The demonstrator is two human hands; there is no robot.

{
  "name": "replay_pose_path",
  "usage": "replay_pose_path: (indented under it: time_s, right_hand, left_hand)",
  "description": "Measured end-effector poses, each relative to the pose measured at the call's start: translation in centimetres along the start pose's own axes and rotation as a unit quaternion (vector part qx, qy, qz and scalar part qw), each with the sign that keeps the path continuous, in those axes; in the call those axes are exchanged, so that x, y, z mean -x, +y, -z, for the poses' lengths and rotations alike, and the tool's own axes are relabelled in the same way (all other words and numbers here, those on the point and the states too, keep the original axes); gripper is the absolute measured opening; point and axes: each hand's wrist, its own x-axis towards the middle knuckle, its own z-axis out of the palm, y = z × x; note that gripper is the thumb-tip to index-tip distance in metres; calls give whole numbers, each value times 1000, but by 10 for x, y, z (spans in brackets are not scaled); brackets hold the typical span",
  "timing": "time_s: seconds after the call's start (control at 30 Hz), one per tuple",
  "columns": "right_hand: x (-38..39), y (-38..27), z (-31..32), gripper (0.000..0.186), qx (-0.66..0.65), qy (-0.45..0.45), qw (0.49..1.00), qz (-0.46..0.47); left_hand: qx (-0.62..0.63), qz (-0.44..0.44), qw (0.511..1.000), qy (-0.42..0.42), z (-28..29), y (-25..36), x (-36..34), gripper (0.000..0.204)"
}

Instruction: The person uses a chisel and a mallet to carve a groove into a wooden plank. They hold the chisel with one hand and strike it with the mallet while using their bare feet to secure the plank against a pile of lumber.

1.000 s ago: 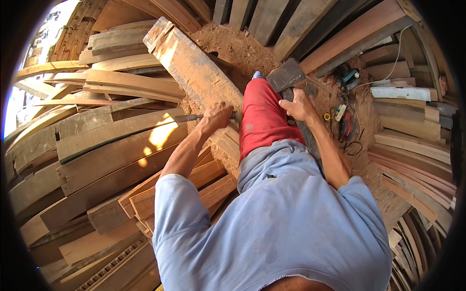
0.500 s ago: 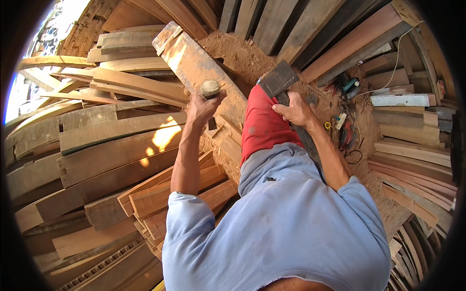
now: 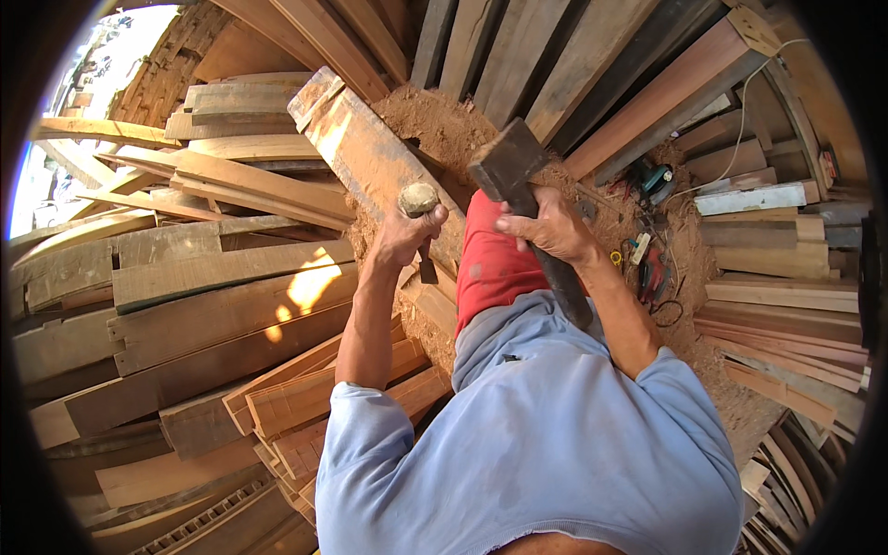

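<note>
My left hand (image 3: 404,236) is closed round a chisel (image 3: 419,196). The round, worn top of its handle shows above the thumb, and its dark flat blade sticks out below the fist, over pale wood. In my right hand (image 3: 560,225) is a dark mallet (image 3: 509,162), gripped by the handle near the head. The block head is raised above my red-clad thigh (image 3: 495,259), and the handle end points back toward my body. Between the two tools there is a gap. Ahead of the chisel a dusty plank (image 3: 356,129) slants away to the far left.
Stacked boards (image 3: 231,287) fill the left side. Thick beams (image 3: 675,88) lean at the far right, with more planks (image 3: 786,291) below them. A green power tool (image 3: 655,178), a red tool (image 3: 655,275) and a cord lie on the sawdust-covered ground at right.
The mallet has risen and moved a little left, tilting so its whole handle shows. My left hand has shifted slightly right and nearer with the chisel.
</note>
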Motion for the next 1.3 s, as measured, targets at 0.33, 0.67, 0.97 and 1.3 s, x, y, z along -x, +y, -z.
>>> replay_pose_path:
  time_s: [0.33,0.67,0.97,1.3]
  right_hand:
    - [-19,-22,-34,32,-47,-2,997,66]
    - [-12,-11,-10,37,46,63,995,64]
    - [-4,-20,4,34,58,121,989,66]
    - [-6,-24,19,31,42,169,983,61]
  left_hand:
    - [14,69,995,-75,-21,23,8,63]
    - [-176,94,979,38,-17,5,-10,36]
    - [-239,32,970,30,-4,-32,-36,25]
    - [-189,97,976,-42,-3,-35,-41,19]
